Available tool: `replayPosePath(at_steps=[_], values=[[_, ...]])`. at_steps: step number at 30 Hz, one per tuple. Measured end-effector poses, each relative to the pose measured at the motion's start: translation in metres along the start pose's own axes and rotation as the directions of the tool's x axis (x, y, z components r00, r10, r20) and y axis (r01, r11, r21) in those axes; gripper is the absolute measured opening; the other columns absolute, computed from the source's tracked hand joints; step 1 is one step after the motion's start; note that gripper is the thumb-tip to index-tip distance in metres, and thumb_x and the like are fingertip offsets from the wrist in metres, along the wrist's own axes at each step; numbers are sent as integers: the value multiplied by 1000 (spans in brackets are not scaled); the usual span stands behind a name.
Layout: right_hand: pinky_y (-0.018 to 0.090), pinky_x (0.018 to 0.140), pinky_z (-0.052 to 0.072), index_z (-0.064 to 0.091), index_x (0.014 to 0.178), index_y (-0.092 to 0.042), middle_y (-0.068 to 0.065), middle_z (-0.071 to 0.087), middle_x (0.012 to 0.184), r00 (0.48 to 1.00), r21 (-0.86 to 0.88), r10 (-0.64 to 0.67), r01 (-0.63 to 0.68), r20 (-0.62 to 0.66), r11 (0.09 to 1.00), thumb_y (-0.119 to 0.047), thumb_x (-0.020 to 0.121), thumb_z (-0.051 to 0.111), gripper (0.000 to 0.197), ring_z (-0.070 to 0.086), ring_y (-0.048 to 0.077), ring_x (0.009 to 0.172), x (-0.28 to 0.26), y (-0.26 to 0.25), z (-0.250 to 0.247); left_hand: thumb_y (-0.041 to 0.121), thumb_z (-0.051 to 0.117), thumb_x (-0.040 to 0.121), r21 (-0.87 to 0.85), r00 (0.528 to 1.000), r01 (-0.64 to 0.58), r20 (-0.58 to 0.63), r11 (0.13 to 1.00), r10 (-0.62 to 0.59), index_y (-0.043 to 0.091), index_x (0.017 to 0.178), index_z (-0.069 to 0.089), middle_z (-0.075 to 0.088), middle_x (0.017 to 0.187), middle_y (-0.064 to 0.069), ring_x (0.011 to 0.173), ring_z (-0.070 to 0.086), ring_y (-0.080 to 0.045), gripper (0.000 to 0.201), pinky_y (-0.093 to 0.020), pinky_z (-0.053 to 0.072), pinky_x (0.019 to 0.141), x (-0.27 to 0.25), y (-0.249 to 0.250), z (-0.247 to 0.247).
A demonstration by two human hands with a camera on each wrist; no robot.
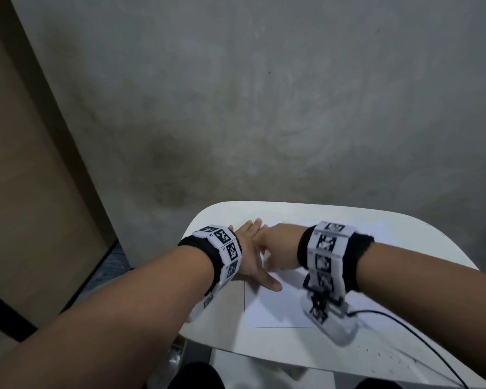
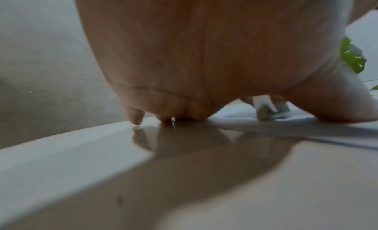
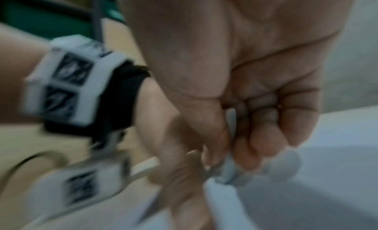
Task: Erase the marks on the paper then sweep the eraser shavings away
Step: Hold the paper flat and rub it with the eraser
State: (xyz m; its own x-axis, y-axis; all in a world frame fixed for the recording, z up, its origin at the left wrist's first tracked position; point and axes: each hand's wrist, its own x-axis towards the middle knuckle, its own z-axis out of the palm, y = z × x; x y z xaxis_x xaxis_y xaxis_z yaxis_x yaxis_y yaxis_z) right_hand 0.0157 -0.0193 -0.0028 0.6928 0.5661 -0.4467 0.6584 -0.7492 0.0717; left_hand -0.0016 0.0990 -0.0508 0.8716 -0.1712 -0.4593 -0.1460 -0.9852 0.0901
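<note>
A white table (image 1: 404, 357) stood before a grey wall (image 1: 264, 94), and a white paper (image 1: 275, 310) lay flat on its left half. The left hand (image 1: 253, 256) pressed on the paper's left part with fingers straight and spread, thumb pointing toward the person. Just right of it, the right hand (image 3: 255, 104), blurred, had its thumb and curled fingers pinched round a white eraser (image 3: 229, 170) whose lower end touched the paper.
</note>
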Motion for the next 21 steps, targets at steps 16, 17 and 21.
replayPosePath(at_steps=[16,17,21], values=[[25,66,41,64,108,-8,5,67,98,999,8,39,-39,21,999,-25,90,58,25,55,20,84,-18,5,8,83,59,69,46,999,33,-7,998,-33,18,154,-22,-28,161,0,149,-21,-16,135,-50,-4,121,-1,2,1],[26,69,42,64,108,-8,6,68,100,998,43,49,-51,34,998,-26,89,59,27,56,21,86,-21,10,7,84,58,69,44,1000,25,-7,999,-25,18,154,-22,-28,161,0,149,-21,-16,134,-50,-4,121,-2,2,1],[27,75,48,70,98,-5,12,70,101,952,60,299,-296,-65,953,-30,84,61,30,65,27,96,-15,93,0,87,54,69,34,1000,12,-18,999,-11,20,154,-21,-27,161,3,149,-20,-13,132,-49,-5,121,-8,-1,1]])
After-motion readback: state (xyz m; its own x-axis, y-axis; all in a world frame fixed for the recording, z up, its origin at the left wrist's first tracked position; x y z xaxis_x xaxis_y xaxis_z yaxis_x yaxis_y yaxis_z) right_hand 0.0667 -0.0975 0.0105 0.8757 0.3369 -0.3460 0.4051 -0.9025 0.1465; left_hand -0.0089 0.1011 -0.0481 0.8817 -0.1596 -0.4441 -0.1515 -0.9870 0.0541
